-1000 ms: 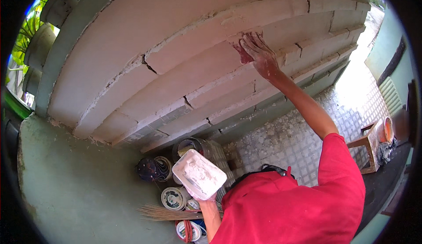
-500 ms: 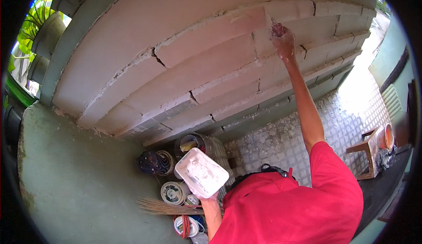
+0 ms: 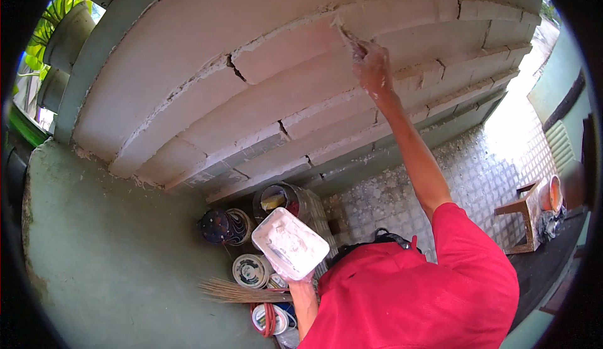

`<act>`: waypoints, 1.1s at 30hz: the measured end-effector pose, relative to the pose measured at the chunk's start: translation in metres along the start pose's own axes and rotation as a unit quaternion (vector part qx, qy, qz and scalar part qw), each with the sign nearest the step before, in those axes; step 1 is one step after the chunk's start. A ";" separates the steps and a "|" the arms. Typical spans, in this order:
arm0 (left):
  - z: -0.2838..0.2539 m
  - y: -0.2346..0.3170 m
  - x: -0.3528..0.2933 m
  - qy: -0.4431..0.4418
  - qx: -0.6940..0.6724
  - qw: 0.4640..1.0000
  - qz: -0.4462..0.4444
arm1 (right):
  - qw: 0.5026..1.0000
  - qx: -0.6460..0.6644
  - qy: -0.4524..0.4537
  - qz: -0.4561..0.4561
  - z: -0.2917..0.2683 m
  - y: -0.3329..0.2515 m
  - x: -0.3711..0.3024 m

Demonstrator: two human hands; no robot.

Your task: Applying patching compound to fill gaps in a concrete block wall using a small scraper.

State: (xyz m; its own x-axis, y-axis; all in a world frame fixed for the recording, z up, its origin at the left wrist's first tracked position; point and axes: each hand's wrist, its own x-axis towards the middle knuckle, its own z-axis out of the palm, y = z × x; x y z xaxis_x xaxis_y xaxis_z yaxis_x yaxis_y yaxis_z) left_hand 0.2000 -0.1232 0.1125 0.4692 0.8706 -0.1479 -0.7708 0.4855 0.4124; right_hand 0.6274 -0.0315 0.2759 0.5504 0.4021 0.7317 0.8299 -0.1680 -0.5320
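Low in the view, my left hand supports a white rectangular tub from beneath, its fingers mostly hidden. Pinkish-white paste is smeared inside. My right arm reaches up and forward to the stepped, plastered wall. In the closed, paste-spotted fingers of my right hand is a thin-bladed putty knife, its handle covered by the hand. The blade's tip is at the upper ledge, where the coating looks smooth and damp. Dark cracks cut across the ledges.
Below the tub stand a bucket, a dark cap on another container, and a bundle of thin sticks. A wooden stool bearing an orange container is at the right. Potted plants line the upper left.
My right hand has moved left along the upper ledge with the putty knife. The tub in my left hand stays nearly in place; the whole view has shifted slightly.
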 end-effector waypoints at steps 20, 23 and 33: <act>0.003 0.002 -0.005 0.011 -0.011 1.000 -0.017 | 0.986 0.020 0.089 -0.137 -0.015 0.045 -0.032; 0.007 -0.008 -0.005 0.060 -0.079 0.995 -0.027 | 0.971 -0.052 0.098 -0.214 -0.009 0.053 -0.019; 0.017 -0.016 -0.003 0.071 -0.087 0.993 -0.021 | 0.960 -0.078 0.105 -0.249 0.028 0.071 -0.017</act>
State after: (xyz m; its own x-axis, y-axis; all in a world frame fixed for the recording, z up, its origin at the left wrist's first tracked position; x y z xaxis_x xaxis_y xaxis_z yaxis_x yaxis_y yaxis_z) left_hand 0.2178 -0.1352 0.1216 0.4463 0.8456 -0.2928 -0.8202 0.5174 0.2440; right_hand 0.6745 -0.0250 0.2134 0.0747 0.2801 0.9571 0.9893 -0.1416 -0.0358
